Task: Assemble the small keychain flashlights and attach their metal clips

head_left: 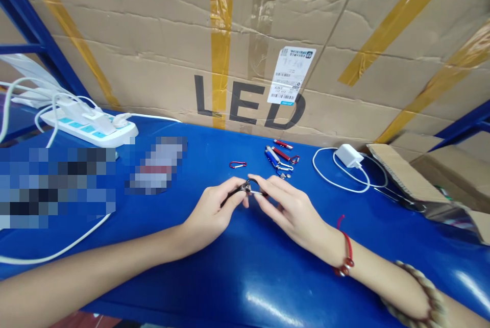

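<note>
My left hand and my right hand meet over the blue table, fingertips pinched together on a small dark keychain flashlight with a clip. Most of that object is hidden by my fingers. Just beyond my hands lie a loose red carabiner and a small cluster of red and blue keychain flashlights with silver clips. My right wrist wears a red cord bracelet and a beaded bracelet.
A large cardboard box marked LED stands along the table's back. A white power strip with plugs and cables sits back left. A white charger with a coiled cable lies right, beside an open carton. Blurred items lie at left.
</note>
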Demonstrator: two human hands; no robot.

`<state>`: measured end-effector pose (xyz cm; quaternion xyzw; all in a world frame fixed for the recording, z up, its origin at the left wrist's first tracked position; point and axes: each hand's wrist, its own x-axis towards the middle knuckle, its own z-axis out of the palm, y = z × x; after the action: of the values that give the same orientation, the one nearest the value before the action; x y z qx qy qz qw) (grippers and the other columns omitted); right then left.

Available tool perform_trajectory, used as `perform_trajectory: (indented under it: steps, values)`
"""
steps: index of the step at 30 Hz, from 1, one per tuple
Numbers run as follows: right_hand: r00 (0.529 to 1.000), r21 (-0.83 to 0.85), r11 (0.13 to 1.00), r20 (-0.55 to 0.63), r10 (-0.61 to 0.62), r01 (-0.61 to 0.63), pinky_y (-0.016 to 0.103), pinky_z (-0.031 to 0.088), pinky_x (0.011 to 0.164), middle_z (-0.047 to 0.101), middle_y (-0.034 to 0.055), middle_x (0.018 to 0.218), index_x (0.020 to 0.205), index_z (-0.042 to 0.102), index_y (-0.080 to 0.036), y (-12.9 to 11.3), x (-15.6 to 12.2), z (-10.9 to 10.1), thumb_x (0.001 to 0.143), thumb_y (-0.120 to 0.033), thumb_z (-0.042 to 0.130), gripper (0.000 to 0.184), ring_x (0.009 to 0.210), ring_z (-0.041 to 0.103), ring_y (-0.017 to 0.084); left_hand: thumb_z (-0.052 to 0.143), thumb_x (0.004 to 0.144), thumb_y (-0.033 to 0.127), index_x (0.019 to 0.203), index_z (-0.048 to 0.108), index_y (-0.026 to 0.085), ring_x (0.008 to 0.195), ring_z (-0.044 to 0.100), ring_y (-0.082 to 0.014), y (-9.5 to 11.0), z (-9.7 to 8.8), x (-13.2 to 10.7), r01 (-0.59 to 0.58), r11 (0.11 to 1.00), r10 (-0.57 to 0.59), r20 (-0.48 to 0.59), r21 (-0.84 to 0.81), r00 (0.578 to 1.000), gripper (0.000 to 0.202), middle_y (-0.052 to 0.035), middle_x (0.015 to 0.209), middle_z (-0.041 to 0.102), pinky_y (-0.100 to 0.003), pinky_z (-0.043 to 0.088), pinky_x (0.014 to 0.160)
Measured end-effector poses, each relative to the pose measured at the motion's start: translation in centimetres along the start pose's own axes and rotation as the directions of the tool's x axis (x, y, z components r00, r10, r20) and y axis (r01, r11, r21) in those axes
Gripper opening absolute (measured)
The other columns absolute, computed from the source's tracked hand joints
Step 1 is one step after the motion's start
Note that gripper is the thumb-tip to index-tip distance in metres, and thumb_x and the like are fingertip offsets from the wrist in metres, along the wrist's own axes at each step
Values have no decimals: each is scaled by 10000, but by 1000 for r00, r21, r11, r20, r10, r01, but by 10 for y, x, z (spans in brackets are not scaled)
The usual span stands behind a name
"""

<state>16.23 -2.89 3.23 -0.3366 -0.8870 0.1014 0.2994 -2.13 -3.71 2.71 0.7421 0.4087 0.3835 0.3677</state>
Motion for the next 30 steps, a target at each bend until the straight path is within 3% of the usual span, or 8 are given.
perform_trajectory:
  steps: [3,5,9,16,20,26,28,30]
  values:
    - [995,140,986,39,87,-92,200,513,600,527,59,1063,1323,373,-247,-1,3,-6,858,-249,504,483,839,552,127,381,878,188,771,529,163,679,537,-97,-2,-1,2,-38,998,38,5,44,999,184,23,723,579,-177,379,657]
    - [995,227,969,12,98,-99,178,510,563,537,49,1076,1259,466,-270,-2,4,-8,842,-246,533,423,867,556,127,386,877,184,780,531,166,676,546,-97,-4,-1,2,-50,996,49,27,68,998,175,26,721,585,-175,382,654]
    - [990,362,925,-28,136,-117,180,482,503,611,38,871,940,689,-233,0,6,-10,815,-225,573,170,742,584,120,390,876,183,783,529,174,688,567,-105,-5,2,0,-44,995,33,112,92,993,167,26,726,600,-183,394,656]
    - [964,476,839,107,245,-266,179,454,459,614,21,682,675,710,-168,1,12,-17,677,-236,709,68,617,564,105,444,863,204,852,474,204,776,622,-115,-7,6,-5,15,1000,-10,174,-28,985,32,32,833,664,-189,437,686]
    - [889,597,660,265,374,-455,159,441,336,585,10,661,614,677,-136,-2,13,-14,612,-321,741,195,502,521,79,436,871,217,944,492,209,848,629,-134,-10,6,-8,-20,1000,22,165,-15,986,92,6,912,667,-207,459,717]
    - [734,657,345,514,444,-670,111,413,339,539,-28,546,603,592,-112,4,9,-4,608,-346,739,277,464,467,41,412,881,198,1025,542,219,892,616,-130,-11,5,-6,-122,992,113,179,37,977,194,-3,957,652,-198,464,772]
    - [709,662,285,557,432,-694,102,397,341,522,-38,537,605,557,-116,8,7,-3,610,-344,743,295,463,452,35,408,880,178,1015,554,216,863,617,-119,-11,4,-5,-152,987,140,180,56,974,203,3,949,654,-184,463,759]
    - [721,682,263,567,399,-682,106,419,377,518,-41,570,660,547,-125,11,7,-3,609,-336,750,297,505,471,42,406,877,154,990,558,201,826,618,-109,-10,4,-4,-182,979,166,156,93,974,196,5,921,658,-172,462,734]
